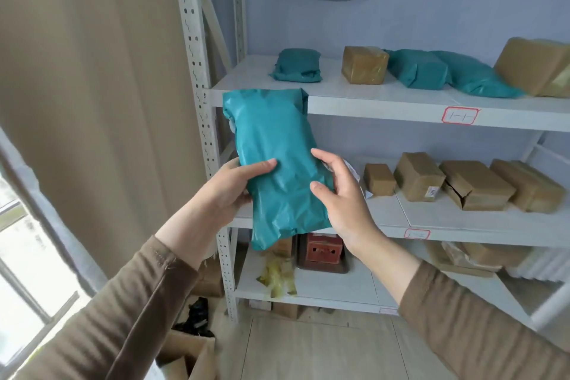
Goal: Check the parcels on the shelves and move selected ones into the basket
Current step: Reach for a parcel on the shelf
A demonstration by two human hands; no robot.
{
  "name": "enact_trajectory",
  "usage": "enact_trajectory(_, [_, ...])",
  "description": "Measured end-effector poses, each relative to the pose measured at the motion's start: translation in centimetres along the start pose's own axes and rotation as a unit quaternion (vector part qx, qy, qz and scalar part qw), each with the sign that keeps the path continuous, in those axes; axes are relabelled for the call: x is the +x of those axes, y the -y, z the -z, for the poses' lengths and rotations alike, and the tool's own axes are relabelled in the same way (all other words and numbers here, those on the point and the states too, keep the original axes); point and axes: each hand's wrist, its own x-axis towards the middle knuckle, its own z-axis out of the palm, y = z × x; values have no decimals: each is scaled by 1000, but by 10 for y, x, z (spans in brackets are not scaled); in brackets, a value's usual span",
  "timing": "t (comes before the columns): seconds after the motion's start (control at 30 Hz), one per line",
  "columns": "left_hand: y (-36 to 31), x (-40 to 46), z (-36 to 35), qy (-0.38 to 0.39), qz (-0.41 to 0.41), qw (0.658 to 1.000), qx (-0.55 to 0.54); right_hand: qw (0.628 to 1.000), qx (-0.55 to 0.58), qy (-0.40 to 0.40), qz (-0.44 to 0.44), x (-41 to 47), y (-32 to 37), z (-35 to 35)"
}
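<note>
We are holding one teal bag (277,170) up off the shelves (401,102) with both hands (228,191) gripping it, checking it, and no basket is showing yet, so most parcels (364,66) are waiting.

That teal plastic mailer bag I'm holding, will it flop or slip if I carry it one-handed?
The teal plastic mailer bag probably flexes somewhat: its skin is wrinkled, yet it stands upright between both hands. The glossy film may be slippery. It looks fairly light.

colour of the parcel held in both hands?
Teal green, a plain crinkled plastic mailer, held by left hand and right hand; head view.
</note>
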Motion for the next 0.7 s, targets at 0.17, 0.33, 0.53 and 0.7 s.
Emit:
enact_trajectory(0.17, [14, 9, -12, -75, -232, 944, 223, 993, 62, -31, -100, 12, -3, 16])
enact_trajectory(0.33, [25, 26, -3, -142, -524, 551, 634, 895, 354, 3, -271, 29, -4, 48])
enact_trajectory(0.53, [30, 40, -3, -121, -631, 391, 659, 889, 350, 20, -293, 26, -4, 80])
enact_trajectory(0.7, [38, 55, -10, -144, -572, 487, 645, 917, 291, 54, -267, 32, -10, 88])
